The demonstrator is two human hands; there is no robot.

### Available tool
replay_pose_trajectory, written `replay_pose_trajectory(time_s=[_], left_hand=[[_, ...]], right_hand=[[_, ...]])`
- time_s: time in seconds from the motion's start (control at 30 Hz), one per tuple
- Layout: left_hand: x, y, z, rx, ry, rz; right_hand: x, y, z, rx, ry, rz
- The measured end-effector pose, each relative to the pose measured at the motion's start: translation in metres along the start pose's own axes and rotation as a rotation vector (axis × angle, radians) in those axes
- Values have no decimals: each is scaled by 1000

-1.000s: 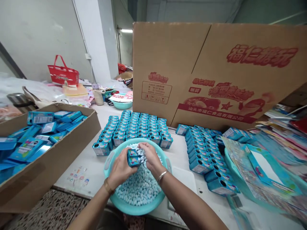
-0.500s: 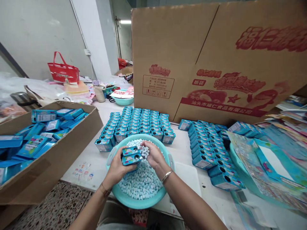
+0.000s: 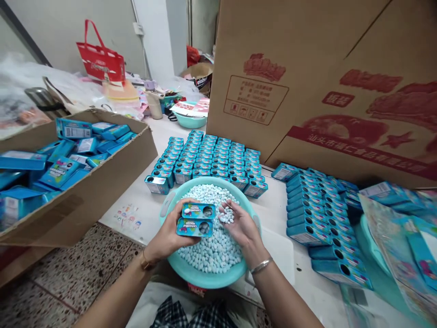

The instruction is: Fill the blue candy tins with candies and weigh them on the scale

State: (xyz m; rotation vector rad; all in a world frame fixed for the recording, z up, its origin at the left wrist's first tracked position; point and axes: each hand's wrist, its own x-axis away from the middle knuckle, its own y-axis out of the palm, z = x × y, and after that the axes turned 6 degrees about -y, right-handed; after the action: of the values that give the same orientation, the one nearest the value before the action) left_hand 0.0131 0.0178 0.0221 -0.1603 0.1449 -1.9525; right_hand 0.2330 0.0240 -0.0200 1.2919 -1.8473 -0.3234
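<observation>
My left hand (image 3: 170, 234) holds two small blue candy boxes (image 3: 190, 228) side by side, their printed tops facing up. Pale candies show in the round hole at the right end of each box, and one white candy lies on the far box's label. My right hand (image 3: 244, 230) is cupped just right of the boxes, palm up, with a small heap of pale blue candies (image 3: 226, 215) at its curled fingers. Below both hands stands a turquoise basin (image 3: 214, 283) full of loose pale blue candies (image 3: 210, 256).
Rows of blue boxes (image 3: 208, 157) stand behind the basin, and another block of boxes (image 3: 307, 216) on the right. A carton of jumbled boxes (image 3: 129, 166) is at left. A large cardboard box (image 3: 307, 64) walls off the back. Plastic sheets (image 3: 392, 241) overhang at far right.
The two boxes have turned flatter, tops now facing me. My right hand has drawn back from their holes and turned palm up with candies in it. The view has shifted.
</observation>
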Motion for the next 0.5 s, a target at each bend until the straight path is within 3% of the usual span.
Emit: replay_pose_trajectory(time_s=[0.13,0.23,0.33,0.5], left_hand=[[5,-10,3,-44,7,-41],[4,-9,3,-203,9,8],[-3,0,0,-386,19,109],[-16,20,-2,-492,79,170]], right_hand=[[0,-4,-5,-82,55,71],[4,5,-11,-172,42,124],[17,26,-11,-198,-101,96],[46,64,4,67,-472,-68]])
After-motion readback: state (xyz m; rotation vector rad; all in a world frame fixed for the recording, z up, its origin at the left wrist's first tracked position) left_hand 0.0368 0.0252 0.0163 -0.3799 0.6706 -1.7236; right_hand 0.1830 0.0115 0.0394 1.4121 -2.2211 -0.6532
